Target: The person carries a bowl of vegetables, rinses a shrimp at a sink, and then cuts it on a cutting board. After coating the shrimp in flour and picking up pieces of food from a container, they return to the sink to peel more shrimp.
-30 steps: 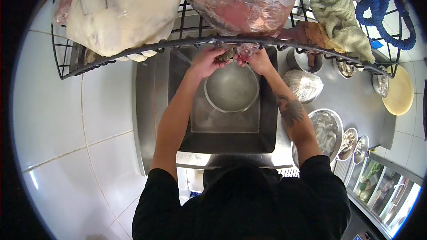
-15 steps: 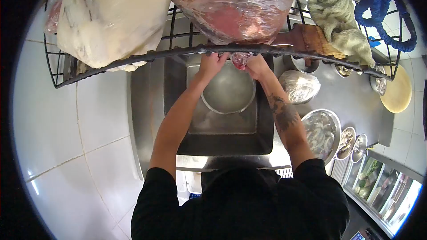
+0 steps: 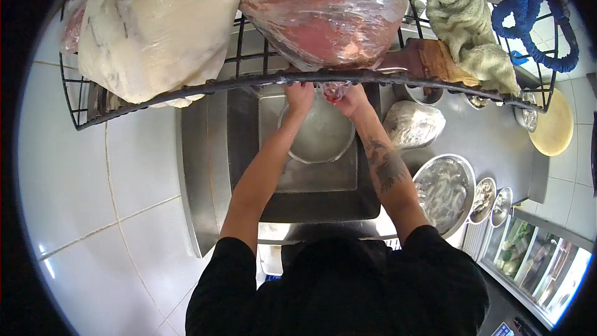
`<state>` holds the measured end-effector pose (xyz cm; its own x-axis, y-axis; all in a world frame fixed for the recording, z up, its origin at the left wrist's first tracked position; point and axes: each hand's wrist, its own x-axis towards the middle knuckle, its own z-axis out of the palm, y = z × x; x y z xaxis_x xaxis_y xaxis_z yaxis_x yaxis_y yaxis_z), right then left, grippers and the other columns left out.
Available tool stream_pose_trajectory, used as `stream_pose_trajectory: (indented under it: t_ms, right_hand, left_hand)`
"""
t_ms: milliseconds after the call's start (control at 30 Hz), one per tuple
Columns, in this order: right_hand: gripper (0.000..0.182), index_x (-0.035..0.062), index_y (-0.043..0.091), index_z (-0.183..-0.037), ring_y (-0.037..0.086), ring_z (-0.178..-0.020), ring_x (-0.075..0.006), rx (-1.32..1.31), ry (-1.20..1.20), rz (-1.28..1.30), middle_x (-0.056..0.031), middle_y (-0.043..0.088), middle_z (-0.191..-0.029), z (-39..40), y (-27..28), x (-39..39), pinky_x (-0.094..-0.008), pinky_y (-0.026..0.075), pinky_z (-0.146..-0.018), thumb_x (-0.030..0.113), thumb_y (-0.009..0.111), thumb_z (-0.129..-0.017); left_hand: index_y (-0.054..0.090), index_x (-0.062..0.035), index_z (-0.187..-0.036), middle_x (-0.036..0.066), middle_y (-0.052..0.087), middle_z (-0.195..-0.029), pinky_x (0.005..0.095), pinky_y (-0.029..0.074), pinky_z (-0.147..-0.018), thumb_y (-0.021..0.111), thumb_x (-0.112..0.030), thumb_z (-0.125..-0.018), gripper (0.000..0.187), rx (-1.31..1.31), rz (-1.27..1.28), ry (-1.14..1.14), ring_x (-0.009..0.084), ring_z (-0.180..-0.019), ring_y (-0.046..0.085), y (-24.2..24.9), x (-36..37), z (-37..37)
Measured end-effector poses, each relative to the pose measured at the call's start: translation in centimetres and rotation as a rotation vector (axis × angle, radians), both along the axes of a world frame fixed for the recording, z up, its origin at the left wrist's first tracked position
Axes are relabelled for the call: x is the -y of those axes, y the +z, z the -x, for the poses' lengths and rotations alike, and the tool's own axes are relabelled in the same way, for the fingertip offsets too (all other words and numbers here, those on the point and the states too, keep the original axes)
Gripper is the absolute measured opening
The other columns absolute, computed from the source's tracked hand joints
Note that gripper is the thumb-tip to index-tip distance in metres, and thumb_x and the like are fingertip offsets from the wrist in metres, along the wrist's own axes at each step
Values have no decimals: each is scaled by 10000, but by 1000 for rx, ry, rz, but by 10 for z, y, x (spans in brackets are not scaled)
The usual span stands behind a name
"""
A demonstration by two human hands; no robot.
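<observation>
My left hand (image 3: 300, 96) is over the far rim of a round metal bowl (image 3: 321, 130) in the sink, its fingertips hidden behind the black rack bar. My right hand (image 3: 352, 101) is closed at the bowl's far right side, holding crumpled clear plastic wrap (image 3: 336, 90) with something red in it. The upper part of that wrap is covered by the rack. The bowl holds cloudy liquid and stands in the steel sink (image 3: 323, 202).
Overhead, a black wire rack (image 3: 205, 86) holds a pale wrapped slab (image 3: 155, 31), plastic-wrapped red meat (image 3: 326, 18), a cleaver (image 3: 435, 59) and a rag (image 3: 463, 25). To the right are a plastic-wrapped bundle (image 3: 415, 123), a large bowl (image 3: 444, 190) and smaller bowls (image 3: 483, 199).
My left hand has come slightly nearer and lower, and my right hand has also shifted a little down with the plastic wrap. The view has tilted slightly.
</observation>
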<state>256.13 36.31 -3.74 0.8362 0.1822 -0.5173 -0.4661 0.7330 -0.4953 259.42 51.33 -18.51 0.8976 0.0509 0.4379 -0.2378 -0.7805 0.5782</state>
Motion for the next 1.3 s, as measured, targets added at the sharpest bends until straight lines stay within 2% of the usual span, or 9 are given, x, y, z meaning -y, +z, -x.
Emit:
stream_pose_trajectory:
  t_ms: [33, 167, 267, 367, 467, 567, 733, 833, 1300]
  right_hand:
    - [128, 47, 523, -1013, 529, -610, -148, 14, -39, -5, -71, 586, -794, 2, 7, -2, -269, 442, -532, 77, 454, -909]
    - [155, 57, 564, -1022, 620, -669, -186, 219, -120, 182, -90, 641, -851, 7, 7, -10, -306, 514, -591, 142, 548, -893]
    - [153, 16, 597, -985, 639, -649, -192, 267, -104, 581, -111, 658, -840, 4, -4, -2, -335, 524, -575, 117, 563, -874]
    - [154, -18, 613, -969, 638, -653, -162, 399, -73, 861, -104, 667, -831, 8, 3, -3, -329, 518, -567, 72, 591, -846]
    - [146, -37, 631, -935, 632, -659, -134, 478, -134, 891, -93, 676, -816, 11, 13, -9, -321, 510, -566, 46, 624, -815]
    - [114, -42, 649, -864, 623, -628, -123, 624, -210, 987, -83, 677, -756, 14, 22, -12, -314, 500, -553, 46, 638, -792]
    - [109, -35, 658, -752, 603, -544, -110, 823, -112, 1151, -62, 644, -605, 14, 33, -3, -301, 483, -516, 68, 630, -775]
    - [160, -26, 655, -697, 589, -500, -107, 853, -73, 1187, -64, 623, -551, 10, 29, 0, -296, 475, -500, 108, 633, -782]
    - [226, -23, 620, -647, 591, -486, -134, 917, -12, 1247, -82, 581, -505, 1, 3, 16, -316, 490, -497, 123, 611, -818]
  left_hand:
    - [610, 31, -990, 211, 640, -997, 436, 475, -777, 601, -109, -854, 196, -60, -77, 50, 434, -881, 593, -2, 3, -3]
    - [620, 22, -1034, 224, 616, -1110, 438, 467, -846, 535, -120, -879, 226, -249, 466, -133, 427, -1005, 575, 52, 19, 20]
    - [564, 5, -1056, 190, 662, -855, 399, 524, -714, 567, -154, -902, 222, -87, 445, -204, 324, -740, 661, 70, 18, 29]
    - [605, 9, -1019, 142, 677, -889, 338, 513, -753, 657, -160, -872, 230, -72, 202, -157, 258, -773, 663, 114, 13, 53]
    - [634, 7, -999, 113, 688, -926, 319, 509, -777, 677, -136, -860, 204, 31, 398, -190, 203, -832, 666, 117, 13, 58]
    - [638, -3, -978, 158, 639, -956, 356, 519, -724, 691, 6, -713, 270, 58, 445, -204, 310, -883, 646, 109, 8, 55]
    - [627, 7, -902, 127, 658, -835, 318, 530, -626, 701, -16, -745, 174, 19, 714, -264, 255, -744, 689, 107, 7, 53]
    - [620, 16, -892, 125, 665, -810, 298, 530, -602, 707, -40, -769, 161, -161, 623, -200, 218, -702, 690, 141, 2, 63]
    - [631, 7, -874, 34, 654, -714, 274, 486, -590, 676, -139, -882, 153, -430, 880, -362, 103, -642, 610, 163, -7, 59]
